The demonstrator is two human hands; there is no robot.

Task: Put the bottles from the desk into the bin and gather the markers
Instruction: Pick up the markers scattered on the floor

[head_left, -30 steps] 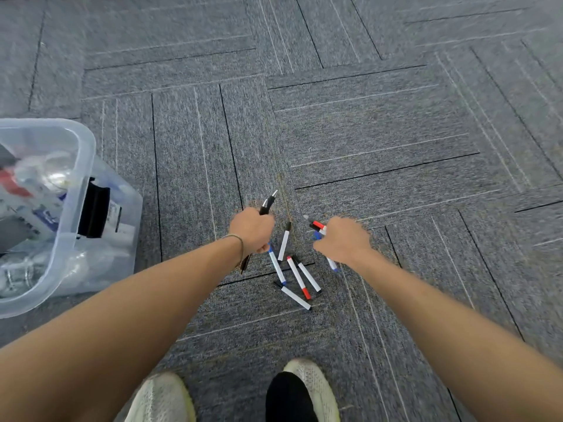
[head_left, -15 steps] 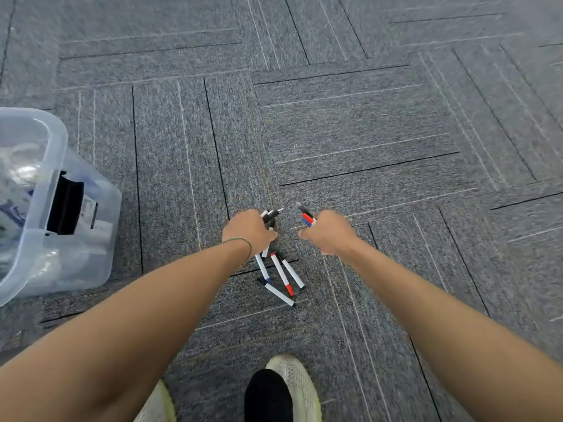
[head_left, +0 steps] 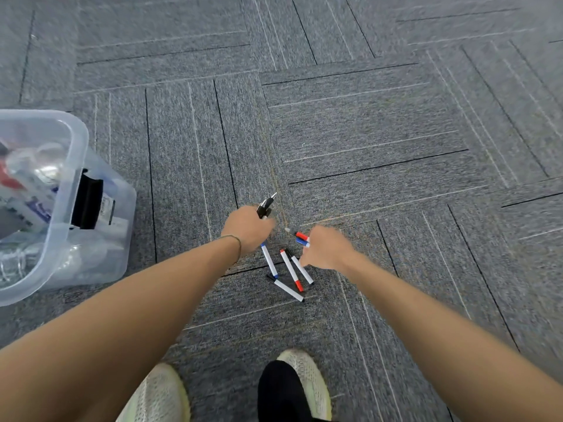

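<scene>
Several white markers (head_left: 288, 269) with red, blue and black caps lie on the grey carpet between my hands. My left hand (head_left: 249, 227) grips black markers (head_left: 265, 205) whose tips stick out above the fist. My right hand (head_left: 324, 248) holds a small bunch of markers (head_left: 300, 237) with red and blue caps poking out to the left, and its fingers reach down to a white marker on the floor. At the left stands a clear plastic bin (head_left: 65, 190) with bottles (head_left: 33, 175) inside.
Grey carpet tiles (head_left: 380, 132) stretch in every direction. My two shoes (head_left: 300, 382) stand at the bottom edge, just behind the markers. The bin has a black handle clip (head_left: 88, 197) on its near side.
Both hands have dropped lower over the loose markers. The right hand has come down onto a white marker on the floor; the left hand still grips its black markers.
</scene>
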